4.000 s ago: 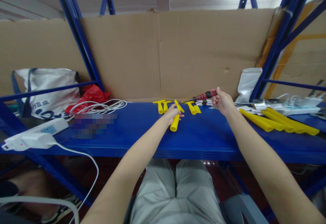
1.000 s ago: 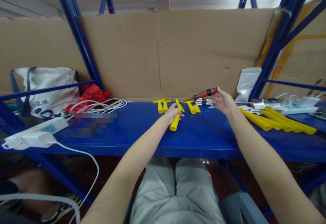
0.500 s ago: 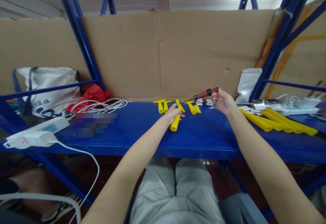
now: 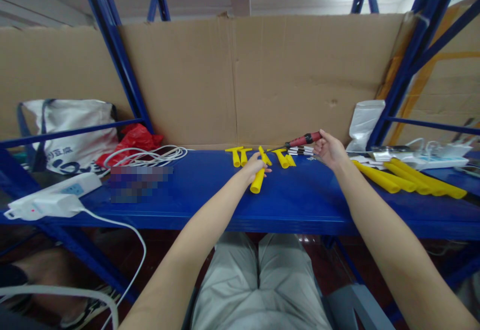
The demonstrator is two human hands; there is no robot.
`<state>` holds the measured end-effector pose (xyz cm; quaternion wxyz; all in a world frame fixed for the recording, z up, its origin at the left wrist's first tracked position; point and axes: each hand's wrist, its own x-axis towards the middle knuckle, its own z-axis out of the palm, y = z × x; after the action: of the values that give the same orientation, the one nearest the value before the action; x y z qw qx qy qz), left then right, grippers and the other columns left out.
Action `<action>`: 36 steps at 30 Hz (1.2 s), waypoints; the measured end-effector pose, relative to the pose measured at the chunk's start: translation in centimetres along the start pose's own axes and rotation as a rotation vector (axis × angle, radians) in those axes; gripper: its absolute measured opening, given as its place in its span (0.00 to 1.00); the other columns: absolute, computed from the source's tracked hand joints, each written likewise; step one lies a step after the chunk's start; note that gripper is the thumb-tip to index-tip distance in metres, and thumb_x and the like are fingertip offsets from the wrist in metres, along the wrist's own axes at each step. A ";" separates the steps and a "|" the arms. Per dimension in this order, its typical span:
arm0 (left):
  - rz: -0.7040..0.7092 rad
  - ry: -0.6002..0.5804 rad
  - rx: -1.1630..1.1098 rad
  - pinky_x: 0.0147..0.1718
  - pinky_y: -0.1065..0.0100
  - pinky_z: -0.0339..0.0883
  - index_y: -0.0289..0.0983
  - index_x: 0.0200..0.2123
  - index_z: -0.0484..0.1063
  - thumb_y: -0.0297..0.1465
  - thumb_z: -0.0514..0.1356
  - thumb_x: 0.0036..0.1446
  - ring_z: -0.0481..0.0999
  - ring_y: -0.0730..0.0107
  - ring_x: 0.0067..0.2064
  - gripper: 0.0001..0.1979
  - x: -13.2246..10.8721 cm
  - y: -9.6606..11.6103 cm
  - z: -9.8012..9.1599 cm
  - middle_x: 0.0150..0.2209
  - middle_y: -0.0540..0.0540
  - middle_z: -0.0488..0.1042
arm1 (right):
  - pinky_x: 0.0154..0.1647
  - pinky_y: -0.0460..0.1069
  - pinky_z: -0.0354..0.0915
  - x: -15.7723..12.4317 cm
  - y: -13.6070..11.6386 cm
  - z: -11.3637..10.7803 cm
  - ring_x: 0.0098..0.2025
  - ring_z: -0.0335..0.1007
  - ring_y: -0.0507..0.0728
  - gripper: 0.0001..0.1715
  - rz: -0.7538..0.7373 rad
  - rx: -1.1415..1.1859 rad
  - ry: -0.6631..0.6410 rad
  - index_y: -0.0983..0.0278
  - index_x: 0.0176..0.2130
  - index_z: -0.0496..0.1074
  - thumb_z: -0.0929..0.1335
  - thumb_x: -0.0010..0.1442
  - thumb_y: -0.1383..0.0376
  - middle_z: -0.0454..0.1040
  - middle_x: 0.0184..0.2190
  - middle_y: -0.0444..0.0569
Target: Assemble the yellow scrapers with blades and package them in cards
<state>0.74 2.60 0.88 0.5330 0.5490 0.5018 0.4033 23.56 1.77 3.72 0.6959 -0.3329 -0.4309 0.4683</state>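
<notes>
My left hand (image 4: 255,168) is closed round a yellow T-shaped plastic piece (image 4: 257,182), whose tube end points toward me. In my right hand (image 4: 330,149) is the end of the dark red and black handle of a screwdriver (image 4: 304,140). Its shaft slants down leftward, close to the top of the yellow piece; whether the tip touches cannot be made out. Two more yellow T-shaped pieces (image 4: 236,158) lie to the left of my left hand. Others like them (image 4: 282,160) are just to its right. Tiny metal bits (image 4: 311,158) lie by my right hand.
Several yellow tubes (image 4: 378,179) lie at the right of the blue table (image 4: 210,195). Small white packets (image 4: 301,151) sit at the back. White cable coils (image 4: 161,156), a red bag (image 4: 138,140) and a power strip (image 4: 56,195) occupy the left. Cardboard (image 4: 180,80) stands behind.
The screwdriver's handle looks turned about its length, its pattern now a plainer red, and its near end sits slightly lower. My left hand and the yellow piece stay put.
</notes>
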 end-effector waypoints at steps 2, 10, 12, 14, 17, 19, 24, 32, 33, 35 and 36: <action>-0.001 -0.002 0.001 0.16 0.77 0.61 0.40 0.63 0.49 0.14 0.51 0.51 0.78 0.71 0.30 0.36 0.0 0.0 0.0 0.47 0.39 0.72 | 0.12 0.42 0.52 -0.1 0.0 0.0 0.13 0.50 0.46 0.19 0.001 -0.022 -0.009 0.62 0.24 0.61 0.71 0.52 0.54 0.54 0.11 0.36; -0.013 0.002 0.009 0.16 0.79 0.62 0.41 0.61 0.51 0.15 0.51 0.52 0.78 0.72 0.30 0.34 -0.1 0.0 0.0 0.49 0.40 0.72 | 0.18 0.41 0.59 -0.5 -0.2 0.5 0.17 0.59 0.45 0.13 -0.057 -0.014 -0.009 0.62 0.28 0.66 0.69 0.56 0.57 0.65 0.16 0.39; -0.016 0.001 0.013 0.16 0.80 0.62 0.42 0.61 0.51 0.15 0.51 0.52 0.79 0.72 0.31 0.34 -0.1 0.0 0.0 0.49 0.40 0.72 | 0.21 0.41 0.62 -0.5 -0.2 0.6 0.18 0.62 0.45 0.13 -0.075 -0.017 -0.004 0.62 0.27 0.65 0.69 0.56 0.58 0.68 0.19 0.40; -0.016 0.002 0.014 0.16 0.80 0.62 0.42 0.61 0.51 0.15 0.51 0.52 0.79 0.71 0.31 0.34 0.0 0.0 0.0 0.48 0.40 0.72 | 0.21 0.41 0.62 -0.4 -0.1 0.5 0.18 0.61 0.45 0.14 -0.090 -0.032 -0.012 0.62 0.26 0.64 0.71 0.54 0.58 0.68 0.19 0.39; -0.008 0.009 0.006 0.16 0.79 0.62 0.41 0.61 0.51 0.15 0.51 0.52 0.79 0.70 0.31 0.34 0.0 0.0 0.0 0.47 0.39 0.72 | 0.17 0.40 0.58 -0.4 0.0 0.4 0.16 0.58 0.44 0.17 -0.107 -0.057 -0.025 0.62 0.26 0.63 0.73 0.50 0.57 0.64 0.17 0.37; -0.003 0.010 0.003 0.16 0.78 0.62 0.40 0.61 0.51 0.15 0.51 0.52 0.79 0.70 0.30 0.34 0.0 0.0 0.0 0.47 0.39 0.72 | 0.15 0.40 0.57 -0.4 0.0 0.3 0.16 0.57 0.44 0.20 -0.114 -0.061 -0.011 0.62 0.25 0.62 0.74 0.47 0.56 0.62 0.17 0.36; -0.009 0.007 0.011 0.16 0.79 0.61 0.41 0.60 0.52 0.15 0.50 0.52 0.78 0.72 0.30 0.33 0.0 0.0 0.0 0.47 0.40 0.72 | 0.13 0.41 0.54 -0.3 0.1 0.3 0.15 0.55 0.44 0.22 -0.090 -0.056 0.041 0.62 0.23 0.60 0.75 0.46 0.56 0.61 0.15 0.36; -0.004 -0.010 0.003 0.16 0.78 0.62 0.40 0.61 0.51 0.15 0.51 0.52 0.79 0.71 0.30 0.34 0.1 -0.1 0.0 0.48 0.39 0.72 | 0.11 0.41 0.50 -0.1 0.3 0.1 0.12 0.50 0.45 0.17 -0.084 -0.086 0.024 0.62 0.27 0.66 0.73 0.49 0.54 0.54 0.09 0.35; -0.003 -0.008 0.002 0.16 0.78 0.62 0.40 0.60 0.51 0.15 0.51 0.52 0.78 0.71 0.30 0.34 0.1 -0.1 0.0 0.47 0.39 0.72 | 0.11 0.41 0.50 -0.1 0.3 0.2 0.11 0.50 0.45 0.17 -0.084 -0.093 0.019 0.62 0.28 0.67 0.72 0.49 0.53 0.54 0.09 0.35; -0.005 -0.001 0.001 0.16 0.78 0.62 0.40 0.60 0.52 0.15 0.51 0.52 0.78 0.72 0.29 0.34 0.0 0.0 0.0 0.47 0.40 0.72 | 0.10 0.41 0.50 -0.2 0.2 0.2 0.11 0.50 0.45 0.18 -0.074 -0.103 0.024 0.63 0.29 0.68 0.72 0.50 0.51 0.55 0.09 0.36; -0.007 0.003 -0.001 0.16 0.78 0.61 0.41 0.60 0.52 0.15 0.50 0.52 0.78 0.72 0.29 0.33 0.0 0.0 0.0 0.47 0.40 0.72 | 0.11 0.41 0.51 -0.2 0.2 0.3 0.11 0.51 0.45 0.18 -0.068 -0.105 0.035 0.63 0.29 0.68 0.71 0.51 0.51 0.56 0.09 0.36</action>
<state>0.73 2.61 0.89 0.5339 0.5465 0.5043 0.4025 23.19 1.62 3.63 0.7003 -0.3622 -0.4536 0.4155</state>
